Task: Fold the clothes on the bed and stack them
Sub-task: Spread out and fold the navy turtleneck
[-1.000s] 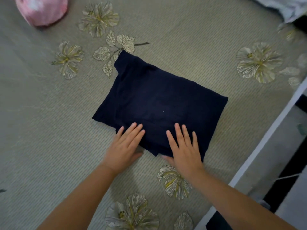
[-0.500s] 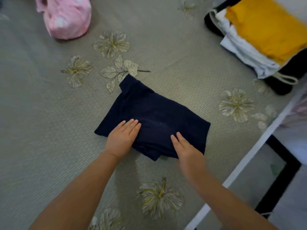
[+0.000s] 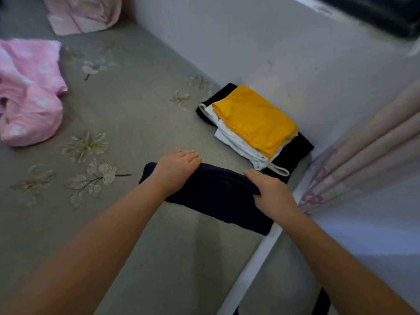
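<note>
- Hands that lay flat on the folded navy garment [image 3: 216,201] a second ago now grasp it: the left hand [image 3: 176,170] curls over its far left edge, the right hand [image 3: 270,193] closes over its right end, so each grip holds the cloth.
- Navy bundle has come up off the bed [image 3: 136,110] at its far edge and moved towards the bed's right side; its near edge hangs by the white bed rail [image 3: 261,253].
- Stack of folded clothes [image 3: 252,126], yellow on top of white and black, sits in the corner by the wall, just beyond the bundle.
- To my eye the folding of this piece is finished and the carry to the stack is under way.
- Pink garment [image 3: 29,92] lies crumpled at the left, apparently still to be folded.
</note>
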Demonstrator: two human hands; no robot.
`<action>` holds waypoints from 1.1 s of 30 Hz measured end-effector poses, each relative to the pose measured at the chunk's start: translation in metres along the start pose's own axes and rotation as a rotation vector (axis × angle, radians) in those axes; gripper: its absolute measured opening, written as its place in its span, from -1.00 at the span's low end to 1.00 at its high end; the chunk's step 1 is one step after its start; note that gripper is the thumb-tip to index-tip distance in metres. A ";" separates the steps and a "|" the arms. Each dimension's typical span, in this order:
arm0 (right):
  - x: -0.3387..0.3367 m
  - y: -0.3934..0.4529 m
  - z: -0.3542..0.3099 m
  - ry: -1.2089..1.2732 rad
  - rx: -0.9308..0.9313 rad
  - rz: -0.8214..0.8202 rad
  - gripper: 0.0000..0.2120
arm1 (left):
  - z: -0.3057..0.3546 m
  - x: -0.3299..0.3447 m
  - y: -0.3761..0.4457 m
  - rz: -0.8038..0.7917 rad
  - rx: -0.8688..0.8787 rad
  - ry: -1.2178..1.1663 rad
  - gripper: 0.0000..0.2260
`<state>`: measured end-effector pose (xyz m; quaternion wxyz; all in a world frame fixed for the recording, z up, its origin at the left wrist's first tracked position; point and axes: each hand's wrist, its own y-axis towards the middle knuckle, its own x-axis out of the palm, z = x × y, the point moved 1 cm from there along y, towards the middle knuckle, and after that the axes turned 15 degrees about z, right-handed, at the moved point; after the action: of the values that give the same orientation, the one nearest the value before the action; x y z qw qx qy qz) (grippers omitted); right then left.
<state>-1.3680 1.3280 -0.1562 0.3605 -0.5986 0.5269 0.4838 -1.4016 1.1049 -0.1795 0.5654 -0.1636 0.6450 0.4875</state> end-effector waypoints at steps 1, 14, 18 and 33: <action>-0.009 0.017 0.019 0.001 0.002 0.014 -0.46 | 0.002 0.010 0.025 -0.026 -0.011 -0.015 -0.65; -0.070 0.226 0.177 0.027 -0.155 0.807 -0.62 | -0.027 0.101 0.343 0.327 0.253 0.129 -0.81; 0.007 0.241 0.203 -0.144 -0.255 0.636 -0.65 | -0.048 0.176 0.331 0.075 0.181 0.303 -0.65; 0.157 0.207 0.268 -0.155 -0.048 -0.122 -0.45 | -0.039 0.280 0.230 -0.551 -0.461 0.189 -0.52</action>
<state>-1.6280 1.4973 -0.3632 0.4147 -0.5988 0.4484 0.5181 -1.6848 1.2772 -0.3306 0.5616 -0.4983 0.4995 0.4322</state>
